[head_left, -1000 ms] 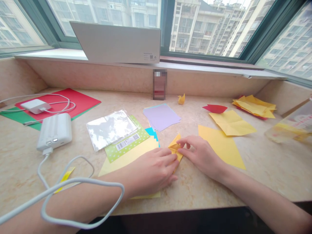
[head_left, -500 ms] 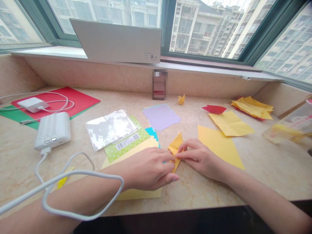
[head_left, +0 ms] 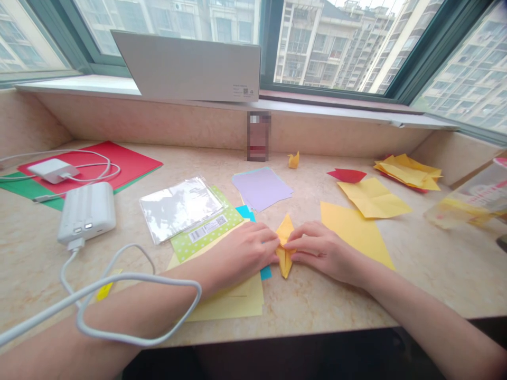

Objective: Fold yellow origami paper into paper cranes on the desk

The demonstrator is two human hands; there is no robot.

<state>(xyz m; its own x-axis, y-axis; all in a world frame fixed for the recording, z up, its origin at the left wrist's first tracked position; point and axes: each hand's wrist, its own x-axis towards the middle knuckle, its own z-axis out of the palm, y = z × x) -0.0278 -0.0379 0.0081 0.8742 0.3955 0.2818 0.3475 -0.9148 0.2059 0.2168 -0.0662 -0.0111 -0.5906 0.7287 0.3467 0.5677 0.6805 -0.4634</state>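
- Beige marbled stone counter (head_left: pixel 336 309): a firm backing, so creases are best pressed straight down onto it.
- Pale yellow paper sheets (head_left: pixel 237 303): under the left forearm; sliding them could drag the work.
- Deep yellow square paper sheet (head_left: pixel 356 232): flat, beside the right hand.
- Right hand (head_left: pixel 327 250): thumb and forefinger grasp the right side of the work; a light pinch should spare the thin layers.
- Left hand (head_left: pixel 249 245): fingertips touch the left edge; I cannot tell whether they pinch it. Bracing there should stop it turning.
- Slim diamond of folded yellow paper (head_left: pixel 285 231): on the counter between both hands, points away and toward the person. Line up its edges before creasing firmly.
- Small yellow folded-paper bird (head_left: pixel 293 160): well apart, behind.
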